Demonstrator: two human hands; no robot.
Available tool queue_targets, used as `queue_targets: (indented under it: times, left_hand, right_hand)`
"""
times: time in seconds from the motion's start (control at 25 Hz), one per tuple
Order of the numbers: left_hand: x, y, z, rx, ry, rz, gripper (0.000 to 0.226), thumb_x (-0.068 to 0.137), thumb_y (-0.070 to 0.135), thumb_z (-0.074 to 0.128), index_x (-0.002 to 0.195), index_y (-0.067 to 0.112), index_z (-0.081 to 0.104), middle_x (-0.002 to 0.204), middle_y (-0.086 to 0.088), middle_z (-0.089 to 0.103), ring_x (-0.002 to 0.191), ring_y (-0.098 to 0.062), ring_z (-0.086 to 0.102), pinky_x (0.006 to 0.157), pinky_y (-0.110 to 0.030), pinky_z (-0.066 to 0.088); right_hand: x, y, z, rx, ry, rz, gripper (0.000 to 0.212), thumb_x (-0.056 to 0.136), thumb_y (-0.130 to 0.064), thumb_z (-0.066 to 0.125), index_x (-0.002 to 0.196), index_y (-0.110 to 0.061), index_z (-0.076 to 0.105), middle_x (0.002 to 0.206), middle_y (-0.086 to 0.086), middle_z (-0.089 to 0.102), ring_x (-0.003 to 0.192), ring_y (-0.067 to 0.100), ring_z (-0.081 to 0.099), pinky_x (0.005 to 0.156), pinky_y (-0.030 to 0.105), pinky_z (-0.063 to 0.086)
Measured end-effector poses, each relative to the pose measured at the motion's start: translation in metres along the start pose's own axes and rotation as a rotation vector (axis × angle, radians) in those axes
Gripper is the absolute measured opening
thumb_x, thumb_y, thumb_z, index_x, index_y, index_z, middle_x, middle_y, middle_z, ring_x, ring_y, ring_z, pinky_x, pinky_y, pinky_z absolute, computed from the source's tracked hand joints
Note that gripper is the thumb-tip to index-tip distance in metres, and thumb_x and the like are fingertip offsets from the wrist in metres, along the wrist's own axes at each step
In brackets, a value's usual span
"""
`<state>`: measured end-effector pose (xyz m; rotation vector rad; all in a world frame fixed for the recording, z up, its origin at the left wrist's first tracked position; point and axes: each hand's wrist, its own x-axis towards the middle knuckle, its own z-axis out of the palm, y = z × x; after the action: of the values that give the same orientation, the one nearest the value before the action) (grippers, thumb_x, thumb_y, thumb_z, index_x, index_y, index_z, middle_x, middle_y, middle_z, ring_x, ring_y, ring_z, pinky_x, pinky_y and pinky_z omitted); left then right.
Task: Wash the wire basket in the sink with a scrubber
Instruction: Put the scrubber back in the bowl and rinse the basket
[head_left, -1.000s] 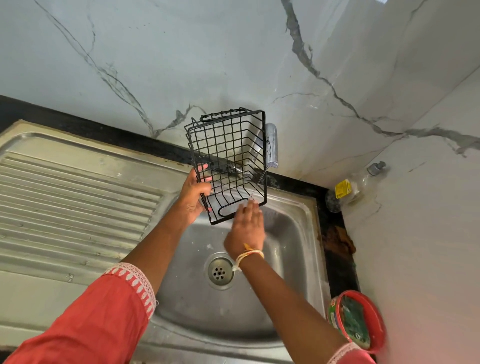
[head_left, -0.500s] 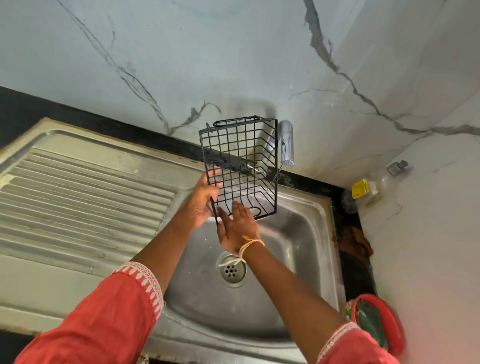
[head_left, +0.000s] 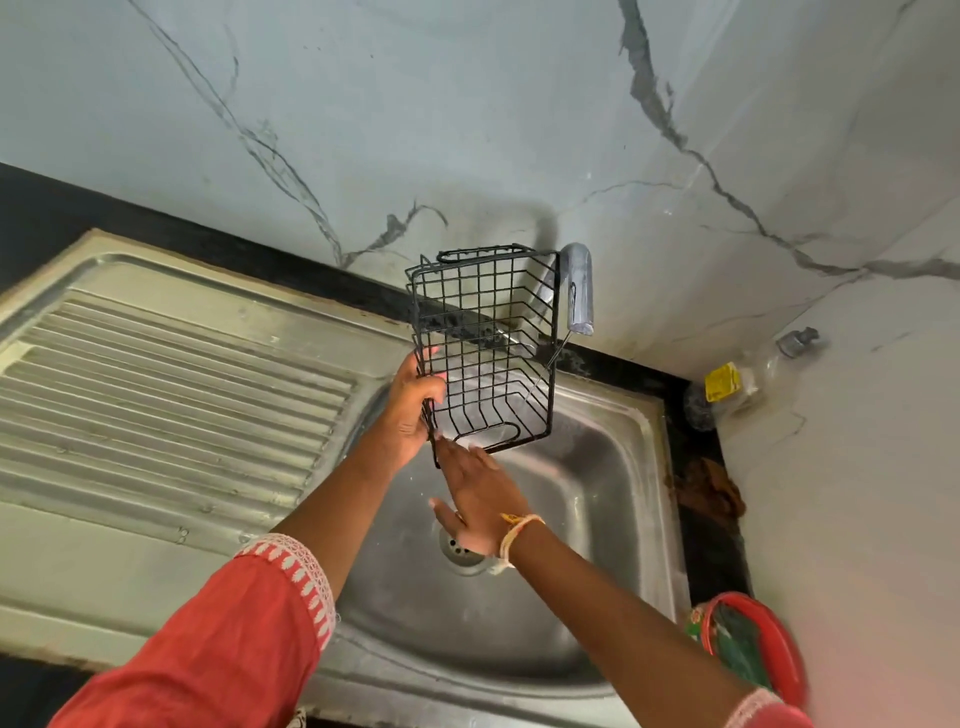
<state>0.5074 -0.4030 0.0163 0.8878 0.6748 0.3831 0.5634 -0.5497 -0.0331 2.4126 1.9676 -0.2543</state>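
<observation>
Holding the wire basket (head_left: 483, 353) up over the sink (head_left: 597, 493) by its left edge, left hand (head_left: 410, 410) with fingers curled round the side wires, thumb on the outside. Tilted on end, open face toward the camera, lower corner hanging above the bowl and close under the tap (head_left: 579, 291), probably so that water and drips fall straight into the bowl rather than onto the ribbed draining board (head_left: 171, 374). A thin stream seems to run from the tap down behind the right side of the wires, though too faint to be sure. Right hand (head_left: 478, 499) flat beneath the lower edge, fingers straight and close together, tips touching or nearly touching the bottom wire, holding nothing; likely wiping or steadying. No scrubber in either hand. Green pad in the red tub (head_left: 753, 644) at the right of the sink, perhaps the scrubber, still to be picked up by that reading. Clear bottle (head_left: 737, 384) lying in the corner by the wall, well apart.
</observation>
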Motion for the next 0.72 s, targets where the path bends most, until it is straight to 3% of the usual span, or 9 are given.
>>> queue_targets:
  times: [0.08, 0.16, 0.28, 0.36, 0.4, 0.48, 0.56, 0.64, 0.72]
  left_hand:
    - [-0.003, 0.000, -0.001, 0.017, -0.006, -0.051, 0.055, 0.057, 0.011, 0.055, 0.110, 0.025, 0.060, 0.100, -0.005, 0.059, 0.094, -0.029, 0.056, 0.076, -0.047, 0.050]
    - [-0.005, 0.003, -0.002, 0.057, 0.038, -0.098, 0.047, 0.066, 0.019, 0.060, 0.112, 0.026, 0.057, 0.113, -0.008, 0.059, 0.097, -0.031, 0.058, 0.081, -0.058, 0.048]
    - [-0.005, 0.014, 0.001, 0.135, 0.161, -0.127, 0.037, 0.074, 0.036, 0.063, 0.109, 0.026, 0.057, 0.113, -0.003, 0.054, 0.104, -0.029, 0.051, 0.086, -0.055, 0.042]
    - [-0.003, 0.023, 0.002, 0.215, 0.208, -0.132, 0.045, 0.077, 0.040, 0.064, 0.116, 0.022, 0.055, 0.112, -0.002, 0.052, 0.110, -0.029, 0.048, 0.089, -0.050, 0.039]
    - [-0.001, 0.025, 0.002, 0.269, 0.215, -0.118, 0.043, 0.079, 0.038, 0.065, 0.116, 0.018, 0.055, 0.109, -0.002, 0.052, 0.110, -0.029, 0.047, 0.090, -0.046, 0.038]
    - [-0.002, 0.029, 0.001, 0.406, 0.178, -0.072, 0.038, 0.083, 0.034, 0.065, 0.111, 0.011, 0.056, 0.103, -0.002, 0.053, 0.108, -0.027, 0.048, 0.085, -0.038, 0.034]
    - [-0.006, 0.033, -0.001, 0.528, 0.114, -0.081, 0.047, 0.085, 0.038, 0.065, 0.120, 0.008, 0.054, 0.113, -0.003, 0.050, 0.107, -0.024, 0.046, 0.084, -0.036, 0.032]
    - [-0.011, 0.034, 0.000, 0.597, 0.072, -0.093, 0.061, 0.087, 0.043, 0.063, 0.135, 0.011, 0.045, 0.127, -0.005, 0.044, 0.115, -0.026, 0.045, 0.087, -0.037, 0.034]
    - [-0.013, 0.037, 0.002, 0.652, 0.064, -0.066, 0.074, 0.087, 0.046, 0.062, 0.147, 0.014, 0.033, 0.148, -0.010, 0.038, 0.131, -0.030, 0.041, 0.092, -0.039, 0.035]
  right_hand:
    - [-0.014, 0.029, 0.001, -0.164, 0.028, 0.011, 0.067, 0.096, -0.051, 0.029, 0.151, -0.016, 0.017, 0.155, 0.007, 0.029, 0.143, 0.025, 0.025, 0.117, 0.046, 0.009]
    - [-0.020, 0.059, -0.007, -0.223, 0.048, 0.139, 0.061, 0.095, -0.049, 0.030, 0.148, -0.018, 0.029, 0.150, 0.007, 0.038, 0.140, 0.027, 0.032, 0.116, 0.046, 0.013]
    - [-0.019, 0.071, -0.015, -0.233, 0.092, 0.243, 0.057, 0.080, -0.024, 0.056, 0.135, -0.011, 0.050, 0.130, 0.009, 0.057, 0.122, 0.027, 0.053, 0.110, 0.042, 0.031]
    - [-0.010, 0.054, -0.014, -0.270, 0.097, 0.151, 0.045, 0.071, -0.023, 0.063, 0.116, -0.016, 0.064, 0.105, 0.005, 0.067, 0.101, 0.026, 0.063, 0.097, 0.040, 0.036]
    - [-0.006, 0.049, -0.010, -0.316, 0.077, 0.065, 0.041, 0.070, -0.027, 0.066, 0.110, -0.019, 0.066, 0.103, 0.004, 0.067, 0.101, 0.026, 0.062, 0.097, 0.040, 0.034]
    - [0.000, 0.049, -0.012, -0.380, 0.008, -0.002, 0.049, 0.071, -0.045, 0.069, 0.114, -0.022, 0.066, 0.124, 0.008, 0.061, 0.123, 0.029, 0.050, 0.108, 0.047, 0.029]
    - [0.002, 0.055, -0.016, -0.425, -0.075, -0.005, 0.060, 0.078, -0.056, 0.060, 0.126, -0.020, 0.059, 0.145, 0.011, 0.044, 0.139, 0.031, 0.032, 0.115, 0.052, 0.019]
    - [0.000, 0.050, -0.017, -0.487, -0.163, -0.040, 0.057, 0.088, -0.052, 0.049, 0.132, -0.016, 0.053, 0.152, 0.015, 0.032, 0.141, 0.034, 0.025, 0.115, 0.052, 0.011]
    - [-0.002, 0.041, -0.018, -0.560, -0.180, -0.057, 0.054, 0.092, -0.045, 0.046, 0.134, -0.013, 0.049, 0.152, 0.017, 0.030, 0.135, 0.039, 0.031, 0.112, 0.056, 0.014]
